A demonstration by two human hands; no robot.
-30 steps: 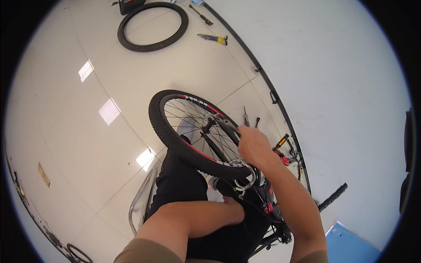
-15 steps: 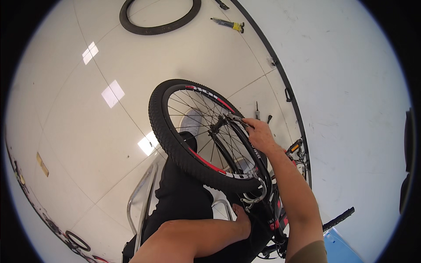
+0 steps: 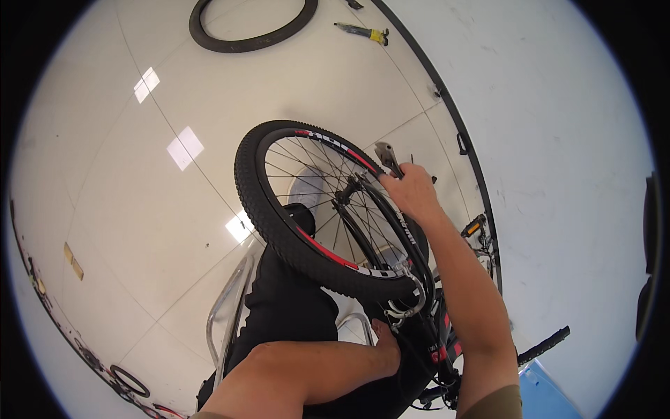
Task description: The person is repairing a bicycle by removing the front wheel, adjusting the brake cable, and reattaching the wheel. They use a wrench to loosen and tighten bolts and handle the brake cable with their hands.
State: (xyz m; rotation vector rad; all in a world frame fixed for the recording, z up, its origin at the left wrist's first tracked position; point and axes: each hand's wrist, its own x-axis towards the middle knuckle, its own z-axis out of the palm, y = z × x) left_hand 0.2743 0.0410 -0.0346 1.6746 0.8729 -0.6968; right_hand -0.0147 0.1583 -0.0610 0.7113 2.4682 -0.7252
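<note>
My right hand (image 3: 412, 188) is closed round a metal wrench (image 3: 386, 155), its head raised just above the rim near the wheel hub (image 3: 350, 188). The front wheel (image 3: 265, 230), black-tyred with red and white rim markings, lies at a slant across my legs, in a black fork (image 3: 401, 223) with a silver brake (image 3: 419, 300). My left hand (image 3: 384, 353) is low beside the bike's black and red frame (image 3: 438, 353), fingers curled; what they hold, if anything, is hidden.
A loose tyre (image 3: 255, 43) and a yellow-and-black tool (image 3: 370, 33) lie on the tiled floor (image 3: 118, 174). A chrome chair tube (image 3: 223, 300) is at my left leg. A pale wall (image 3: 558, 140) runs along the right, with a pedal (image 3: 474, 225) near its foot.
My right hand and the wrench have moved up, the wrench lifting from near the hub. Over the second, the wheel and fork appear higher in view. My left hand remains low by the frame.
</note>
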